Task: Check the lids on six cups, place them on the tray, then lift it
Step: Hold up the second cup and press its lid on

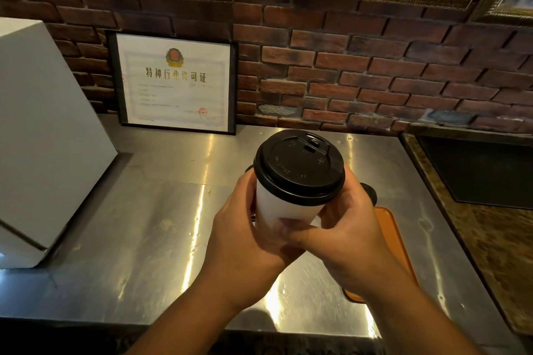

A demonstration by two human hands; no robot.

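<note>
A white paper cup with a black plastic lid is held up in the air above the steel counter, close to the camera. My left hand wraps its left side and underside. My right hand grips its right side, thumb across the front of the cup wall. The lid sits flat on the rim. Under my right hand lies an orange tray, mostly hidden. The dark lid of another cup peeks out behind my right hand; other cups are hidden.
The steel counter runs left to right against a brick wall. A large white box stands at the left. A framed certificate leans on the wall. A dark recessed panel in a stone top lies at the right.
</note>
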